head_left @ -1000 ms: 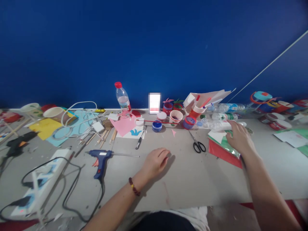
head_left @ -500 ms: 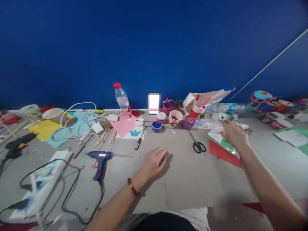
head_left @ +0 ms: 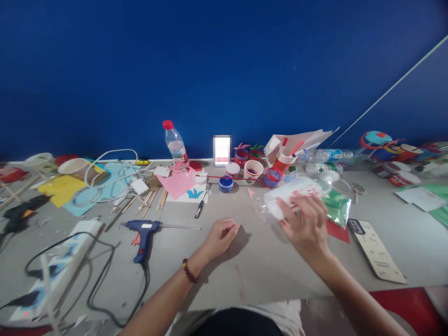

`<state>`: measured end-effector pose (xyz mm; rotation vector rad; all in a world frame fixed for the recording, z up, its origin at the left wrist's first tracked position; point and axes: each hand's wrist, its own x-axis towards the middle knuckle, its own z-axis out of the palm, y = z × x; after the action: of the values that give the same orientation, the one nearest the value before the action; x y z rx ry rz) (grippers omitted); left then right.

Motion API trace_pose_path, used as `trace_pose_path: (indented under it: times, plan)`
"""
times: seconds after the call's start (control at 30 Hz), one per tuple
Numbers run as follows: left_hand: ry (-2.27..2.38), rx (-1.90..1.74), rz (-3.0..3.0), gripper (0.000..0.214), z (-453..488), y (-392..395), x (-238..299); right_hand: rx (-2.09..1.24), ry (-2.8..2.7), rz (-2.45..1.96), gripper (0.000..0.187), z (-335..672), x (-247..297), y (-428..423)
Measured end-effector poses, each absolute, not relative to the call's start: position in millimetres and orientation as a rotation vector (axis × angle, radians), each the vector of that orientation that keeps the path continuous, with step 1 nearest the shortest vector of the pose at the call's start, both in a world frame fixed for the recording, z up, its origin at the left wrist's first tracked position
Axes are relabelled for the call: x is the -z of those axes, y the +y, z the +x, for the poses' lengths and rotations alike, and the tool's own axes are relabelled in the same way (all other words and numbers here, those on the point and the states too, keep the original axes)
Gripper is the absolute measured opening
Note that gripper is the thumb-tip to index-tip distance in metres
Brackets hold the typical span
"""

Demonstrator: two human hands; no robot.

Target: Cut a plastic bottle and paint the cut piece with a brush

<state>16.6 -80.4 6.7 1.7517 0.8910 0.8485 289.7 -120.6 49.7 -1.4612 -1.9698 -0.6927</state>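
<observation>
My right hand (head_left: 308, 224) is wrapped round a clear plastic bottle (head_left: 289, 196) with a whitish, red-marked label, held tilted over the table and blurred by motion. My left hand (head_left: 221, 237), with a beaded bracelet at the wrist, rests on the table with its fingers curled in and nothing visible in them. To its left lies a blue hot glue gun (head_left: 143, 228) with a glue stick poking out of the back. Several other plastic bottles (head_left: 325, 168) lie behind my right hand. The black-handled scissors are hidden behind the held bottle and hand.
Across the back stand paper cups (head_left: 254, 170), a small blue paint pot (head_left: 226, 184) and an upright red-capped bottle (head_left: 175, 142). A white power strip (head_left: 63, 268) with cables lies left. A phone (head_left: 378, 252) and a green packet (head_left: 338, 208) lie right.
My right hand has drawn a plastic bottle from the group at the back right toward the middle. The phone has come into sight. My left hand has curled more tightly.
</observation>
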Motion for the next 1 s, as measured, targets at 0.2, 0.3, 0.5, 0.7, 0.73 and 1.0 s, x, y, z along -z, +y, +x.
trace_pose_path:
  times: [0.2, 0.3, 0.5, 0.7, 0.73, 1.0]
  plan:
    - [0.71, -0.901, 0.879, 0.061, 10, -72, -4, 0.859, -2.211, -0.921, 0.042, 221, -66, -112]
    - [0.593, -0.811, 0.729, 0.067, 5, -69, -3, 0.832, -2.295, -0.832, 0.04, 211, -73, -109]
    - [0.417, -0.788, 0.813, 0.064, 2, -73, -9, 0.672, -2.39, -0.795, 0.053, 214, -66, -98]
    - [0.434, -0.857, 0.726, 0.06, 0, -71, -7, 0.193, -2.146, -0.978, 0.074, 216, -63, -88]
    - [0.437, -0.864, 0.714, 0.06, -1, -70, -7, 0.085, -2.083, -1.007, 0.073, 215, -64, -87]
    - [0.481, -0.861, 0.688, 0.06, -2, -67, -16, -0.675, -1.773, -1.047, 0.056, 210, -68, -77]
